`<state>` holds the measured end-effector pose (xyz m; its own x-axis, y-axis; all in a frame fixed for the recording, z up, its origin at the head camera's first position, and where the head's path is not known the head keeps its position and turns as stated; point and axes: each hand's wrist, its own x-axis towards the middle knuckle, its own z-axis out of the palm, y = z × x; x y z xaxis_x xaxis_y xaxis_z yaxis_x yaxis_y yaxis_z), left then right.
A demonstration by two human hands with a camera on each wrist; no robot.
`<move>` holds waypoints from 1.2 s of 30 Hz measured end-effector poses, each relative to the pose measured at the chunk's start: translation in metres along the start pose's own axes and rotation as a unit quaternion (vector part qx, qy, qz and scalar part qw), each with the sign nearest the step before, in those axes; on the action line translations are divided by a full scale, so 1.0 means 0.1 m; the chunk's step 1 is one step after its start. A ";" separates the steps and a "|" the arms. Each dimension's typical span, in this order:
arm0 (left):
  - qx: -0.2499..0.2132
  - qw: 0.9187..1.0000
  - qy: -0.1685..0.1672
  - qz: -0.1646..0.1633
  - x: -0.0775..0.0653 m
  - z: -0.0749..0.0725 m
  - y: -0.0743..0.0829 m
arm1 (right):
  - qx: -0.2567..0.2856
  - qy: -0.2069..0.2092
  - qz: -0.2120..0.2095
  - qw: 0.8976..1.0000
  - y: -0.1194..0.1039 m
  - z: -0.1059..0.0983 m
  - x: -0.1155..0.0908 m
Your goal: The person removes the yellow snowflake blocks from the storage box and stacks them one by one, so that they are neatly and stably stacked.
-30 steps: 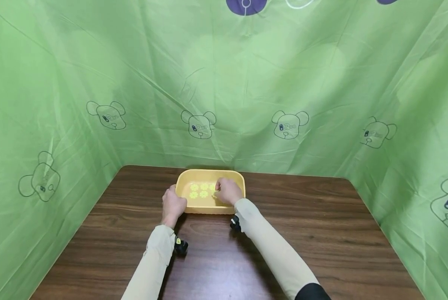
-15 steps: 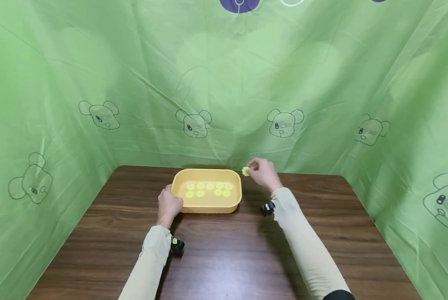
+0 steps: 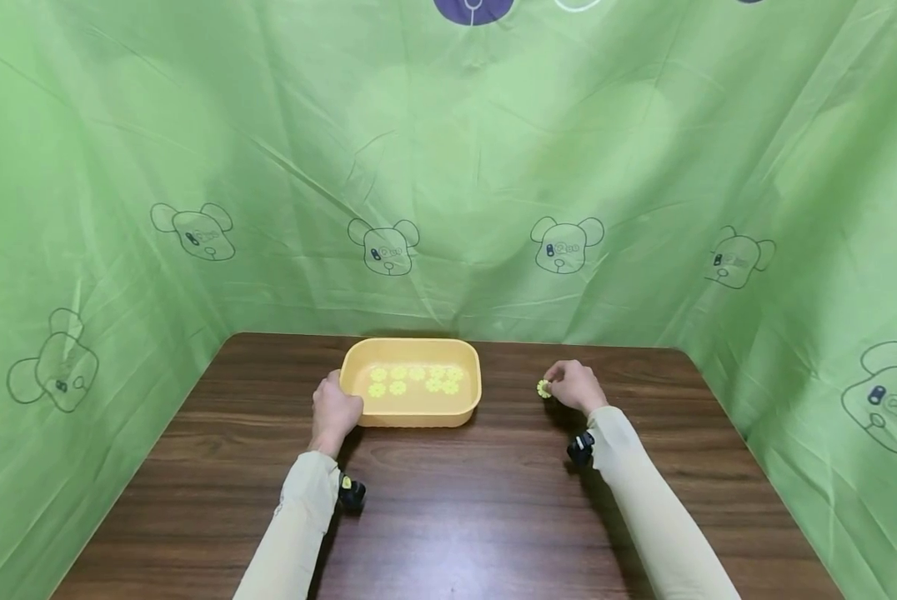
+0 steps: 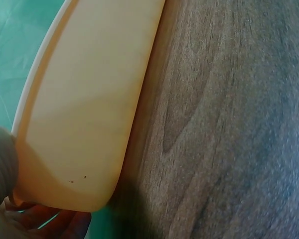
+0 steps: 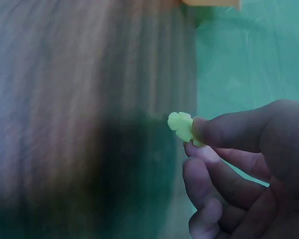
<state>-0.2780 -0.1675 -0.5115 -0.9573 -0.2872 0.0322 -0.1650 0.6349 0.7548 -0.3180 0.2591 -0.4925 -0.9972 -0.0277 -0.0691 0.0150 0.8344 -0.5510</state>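
Note:
A yellow rectangular basin (image 3: 411, 419) stands near the back of the table, with several small yellow-green flower-shaped pieces (image 3: 416, 374) lying on its floor. My left hand (image 3: 335, 412) grips the basin's left end, thumb over the rim and fingers under the outer side, as the left wrist view shows on the basin wall (image 4: 84, 114). To the right of the basin, my right hand (image 3: 578, 387) pinches one flower-shaped piece (image 5: 181, 126) between thumb and index finger, held low over the wood. The other right fingers are curled below it.
The dark wood-grain table (image 3: 448, 500) extends toward me and to both sides. Green printed sheeting (image 3: 463, 167) hangs behind it and along both sides. Small black cameras (image 3: 580, 448) are strapped at the wrists.
My right hand has come out of the basin with a flower-shaped piece, swung right past the rim, then lowered toward the table. The left hand keeps its hold on the basin.

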 end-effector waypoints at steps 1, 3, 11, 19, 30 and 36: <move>0.000 1.000 -0.001 -0.001 0.00 0.00 0.00 | 0.003 -0.002 0.003 1.000 0.03 0.01 -0.01; -0.001 1.000 -0.003 -0.003 0.00 0.00 -0.01 | 0.004 -0.004 0.009 1.000 0.08 0.03 -0.01; -0.004 1.000 -0.011 -0.007 0.00 0.00 -0.01 | -0.010 -0.011 0.029 0.999 0.13 0.11 0.01; -0.006 1.000 -0.006 -0.004 0.01 0.00 0.01 | -0.008 -0.005 0.028 1.000 0.10 0.16 0.02; -0.008 1.000 -0.007 -0.004 0.01 -0.01 0.01 | -0.009 -0.011 0.007 1.000 0.06 0.18 -0.04; -0.011 1.000 -0.011 -0.010 0.03 -0.01 0.00 | -0.023 -0.012 0.001 1.000 0.04 0.19 -0.03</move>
<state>-0.2808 -0.1688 -0.5107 -0.9588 -0.2841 0.0025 -0.1799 0.6136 0.7688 -0.3139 0.2520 -0.5101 -0.9953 -0.0388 -0.0893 0.0125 0.8588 -0.5121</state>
